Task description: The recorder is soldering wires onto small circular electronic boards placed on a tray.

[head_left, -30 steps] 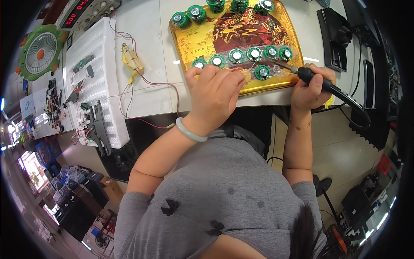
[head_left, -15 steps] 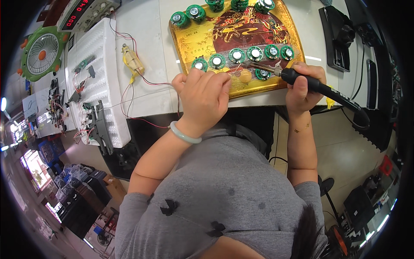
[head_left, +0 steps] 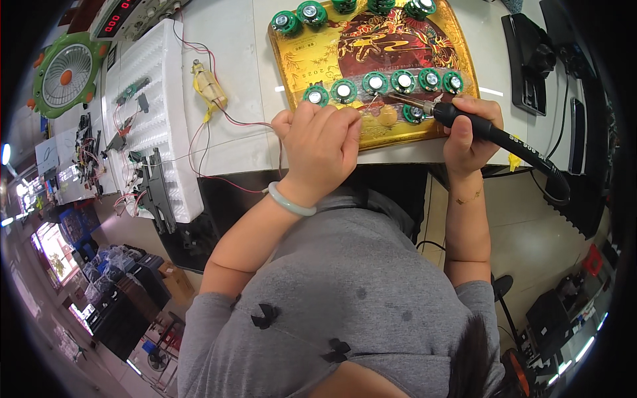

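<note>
- Clock directions: from the gold tray's centre.
- Gold tray [head_left: 300, 65], flat on the bench; its raised rim presumably keeps small parts together.
- Green round speakers, near row [head_left: 375, 83]: six, 8 round to 3 o'clock, metal centres upward, perhaps for access; a seventh at 4 to 5, partly behind the iron.
- Green round speakers, far row [head_left: 311, 12]: five, 10 to 1 o'clock, some cut by the frame edge.
- Soldering iron [head_left: 446, 114]: in from 4 o'clock, metal end toward the near row.
- Right hand [head_left: 470, 136]: 4 o'clock, grasping the handle, likely clear of heat.
- Amber lump [head_left: 387, 116]: between 5 and 6 o'clock; material uncertain.
- Left hand [head_left: 318, 136]: 7 to 8 o'clock, fingers curled; fingertips hidden, so whether it pinches anything cannot be told.
- Iron's very tip: contact unclear.
</note>
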The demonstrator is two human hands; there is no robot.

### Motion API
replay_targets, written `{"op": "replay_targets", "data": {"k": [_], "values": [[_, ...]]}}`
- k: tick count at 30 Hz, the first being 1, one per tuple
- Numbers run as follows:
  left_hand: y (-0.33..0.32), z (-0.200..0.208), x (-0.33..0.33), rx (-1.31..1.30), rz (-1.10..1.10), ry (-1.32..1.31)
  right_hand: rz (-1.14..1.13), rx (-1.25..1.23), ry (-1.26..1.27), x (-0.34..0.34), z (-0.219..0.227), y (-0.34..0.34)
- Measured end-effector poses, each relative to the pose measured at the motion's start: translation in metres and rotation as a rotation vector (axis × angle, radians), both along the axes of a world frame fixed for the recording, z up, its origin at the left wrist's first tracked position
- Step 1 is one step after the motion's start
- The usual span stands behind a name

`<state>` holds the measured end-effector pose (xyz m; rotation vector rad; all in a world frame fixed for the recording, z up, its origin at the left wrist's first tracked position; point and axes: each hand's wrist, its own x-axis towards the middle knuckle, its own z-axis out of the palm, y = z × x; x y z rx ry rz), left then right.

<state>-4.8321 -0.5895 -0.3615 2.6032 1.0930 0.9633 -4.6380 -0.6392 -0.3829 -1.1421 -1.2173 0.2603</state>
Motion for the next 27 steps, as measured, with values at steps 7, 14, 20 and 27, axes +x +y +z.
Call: {"op": "replay_targets", "data": {"k": [7, 14, 20, 27], "values": [[0.0001, -0.0001, 0.0004, 0.000, 0.003, -0.025, -0.009, -0.004, -0.009, -0.0007, 0.0002, 0.0005], [0.0013, -0.0057, 0.0004, 0.027, 0.002, -0.039, -0.013, -0.011, -0.016, -0.0009, 0.0005, 0.0001], [0.0018, -0.0060, 0.0011, 0.028, 0.002, -0.048, -0.011, -0.010, 0.011, -0.0004, -0.0010, -0.0002], [0.0027, -0.0062, 0.0017, 0.020, 0.001, -0.044, -0.024, -0.012, 0.009, -0.0013, 0.0010, 0.0004]]}}
